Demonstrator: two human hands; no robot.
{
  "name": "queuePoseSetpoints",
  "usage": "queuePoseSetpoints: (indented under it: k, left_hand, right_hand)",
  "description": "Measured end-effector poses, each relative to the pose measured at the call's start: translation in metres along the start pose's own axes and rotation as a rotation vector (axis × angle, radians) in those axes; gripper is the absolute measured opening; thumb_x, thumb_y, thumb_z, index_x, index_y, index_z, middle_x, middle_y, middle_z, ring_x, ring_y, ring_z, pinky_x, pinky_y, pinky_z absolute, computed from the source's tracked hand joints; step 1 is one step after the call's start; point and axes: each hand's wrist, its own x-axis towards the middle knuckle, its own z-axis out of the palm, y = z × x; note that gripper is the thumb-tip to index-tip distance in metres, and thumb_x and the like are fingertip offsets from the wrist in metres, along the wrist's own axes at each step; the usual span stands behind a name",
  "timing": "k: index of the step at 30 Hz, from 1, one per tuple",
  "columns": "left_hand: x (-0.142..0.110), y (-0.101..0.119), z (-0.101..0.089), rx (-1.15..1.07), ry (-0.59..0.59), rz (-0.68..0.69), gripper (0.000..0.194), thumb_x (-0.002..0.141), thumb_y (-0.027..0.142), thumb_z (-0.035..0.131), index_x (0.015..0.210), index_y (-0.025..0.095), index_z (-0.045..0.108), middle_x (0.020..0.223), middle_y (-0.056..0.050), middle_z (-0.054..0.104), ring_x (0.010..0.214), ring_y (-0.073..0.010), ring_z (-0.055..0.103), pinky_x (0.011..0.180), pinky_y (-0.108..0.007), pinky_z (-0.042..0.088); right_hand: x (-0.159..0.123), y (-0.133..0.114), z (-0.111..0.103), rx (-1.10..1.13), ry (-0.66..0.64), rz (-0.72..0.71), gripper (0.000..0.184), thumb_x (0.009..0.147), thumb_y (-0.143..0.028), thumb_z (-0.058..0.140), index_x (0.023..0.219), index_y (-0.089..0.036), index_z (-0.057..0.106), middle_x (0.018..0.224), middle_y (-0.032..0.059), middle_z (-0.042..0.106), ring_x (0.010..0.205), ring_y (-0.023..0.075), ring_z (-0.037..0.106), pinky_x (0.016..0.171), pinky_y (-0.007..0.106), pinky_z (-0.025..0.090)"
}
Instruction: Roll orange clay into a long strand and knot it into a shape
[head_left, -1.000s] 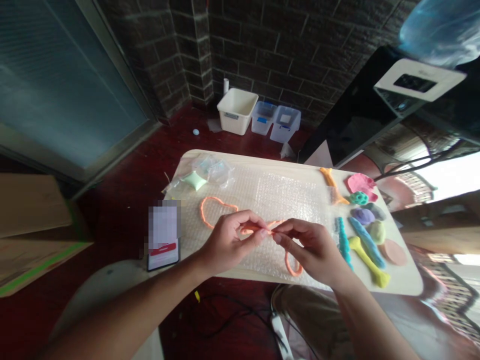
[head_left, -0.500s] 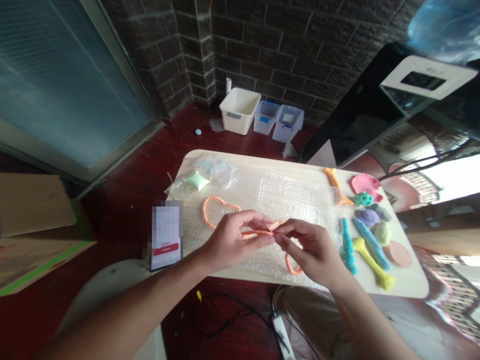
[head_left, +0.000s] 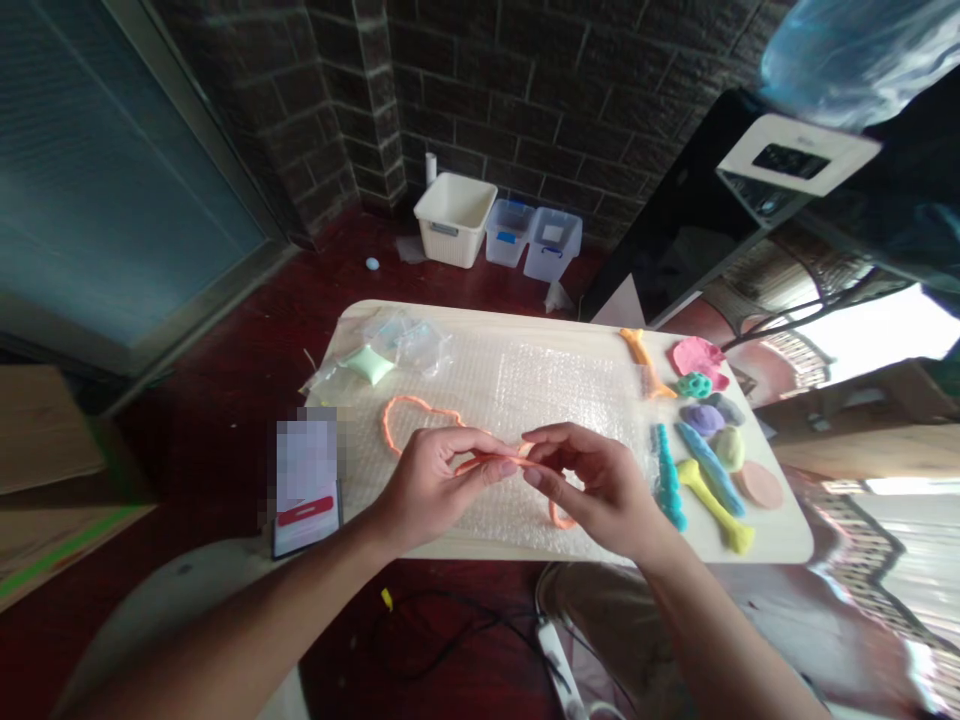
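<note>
A long, thin orange clay strand (head_left: pixel 385 428), twisted like a rope, runs through both hands above the table. My left hand (head_left: pixel 435 485) pinches it between thumb and fingers. Close by on the right, my right hand (head_left: pixel 604 490) has thumb and fingertips closed on the same strand. One part of the strand loops on the bubble wrap (head_left: pixel 555 385) to the left, and another end curls down under my right hand. The fingers hide the stretch between my palms in part.
Clay pieces line the table's right side: an orange bone shape (head_left: pixel 643 362), a pink piece (head_left: pixel 697 360), a teal strip (head_left: pixel 666 480), a blue strip (head_left: pixel 712 470) and a yellow bone shape (head_left: pixel 716 508). A pale green packet (head_left: pixel 369 364) lies back left. A phone (head_left: pixel 306 490) stands at the left edge.
The camera view has shifted, so the table sits further left. My right fingertips have parted slightly from my left ones, with the orange strand still between the hands.
</note>
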Motion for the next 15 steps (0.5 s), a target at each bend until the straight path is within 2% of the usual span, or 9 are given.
queuePoseSetpoints:
  k: [4,8,11,15]
  left_hand:
    - [-0.0018,0.0004,-0.0002,-0.04,-0.02,-0.01,0.015,0.092,0.024,0.076,0.103,0.015,0.078,0.103,-0.01,0.08,0.099,-0.0218,0.076,0.09,-0.031,0.061]
    - [-0.0019,0.001,0.0004,-0.017,-0.016,0.012,0.012,0.091,0.022,0.078,0.1,0.016,0.08,0.101,-0.009,0.081,0.096,-0.0198,0.076,0.088,-0.028,0.061]
    - [-0.0014,0.0006,-0.0002,-0.01,0.015,0.025,0.01,0.093,0.023,0.075,0.098,0.016,0.08,0.099,-0.008,0.081,0.095,-0.019,0.076,0.09,-0.029,0.06]
    - [-0.0019,-0.0012,-0.0015,-0.001,0.001,-0.008,0.014,0.094,0.026,0.074,0.1,0.014,0.077,0.098,-0.009,0.079,0.095,-0.0203,0.075,0.086,-0.03,0.06]
  right_hand:
    - [-0.0006,-0.0003,0.0002,-0.095,-0.004,-0.025,0.011,0.097,-0.028,0.071,0.098,-0.02,0.078,0.092,0.0075,0.078,0.08,0.018,0.069,0.067,0.03,0.052]
    - [-0.002,-0.0025,0.0027,-0.087,0.018,-0.064,0.009,0.096,-0.027,0.072,0.102,-0.02,0.075,0.092,0.0062,0.076,0.082,0.0174,0.068,0.068,0.03,0.051]
    - [-0.0016,-0.0041,0.0033,-0.047,-0.021,0.001,0.019,0.096,-0.029,0.073,0.112,-0.019,0.072,0.096,0.0072,0.077,0.08,0.0165,0.066,0.067,0.029,0.051]
    - [-0.0017,-0.0041,0.0046,-0.047,-0.006,0.037,0.016,0.097,-0.031,0.071,0.1,-0.018,0.079,0.093,0.0082,0.079,0.072,0.0146,0.065,0.058,0.027,0.047]
